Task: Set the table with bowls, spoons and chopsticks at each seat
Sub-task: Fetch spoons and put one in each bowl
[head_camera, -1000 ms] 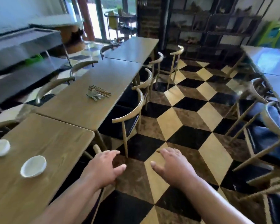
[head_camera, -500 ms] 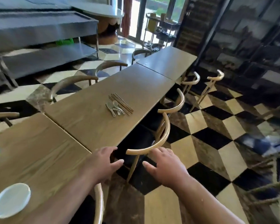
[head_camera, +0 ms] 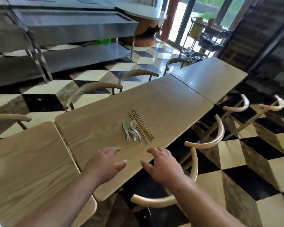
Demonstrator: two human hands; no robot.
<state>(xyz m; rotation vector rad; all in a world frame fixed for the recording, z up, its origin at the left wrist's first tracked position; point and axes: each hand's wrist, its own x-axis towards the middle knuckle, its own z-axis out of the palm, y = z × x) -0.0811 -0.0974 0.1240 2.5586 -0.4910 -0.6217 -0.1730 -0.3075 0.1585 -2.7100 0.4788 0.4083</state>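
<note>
Over table [head_camera: 95,122]: left hand [head_camera: 105,163], right hand [head_camera: 162,164] spread, empty. Step: reaching for spoons [head_camera: 131,130], chopsticks [head_camera: 141,126]. Next: grip them.

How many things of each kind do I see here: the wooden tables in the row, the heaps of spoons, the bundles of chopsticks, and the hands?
Light wooden rectangular tables: 3
Heaps of white ceramic spoons: 1
Bundles of brown wooden chopsticks: 1
Bare hands: 2 (left hand, right hand)
Total: 7

Restaurant: rows of tables [head_camera: 162,102], chairs [head_camera: 210,138].
</note>
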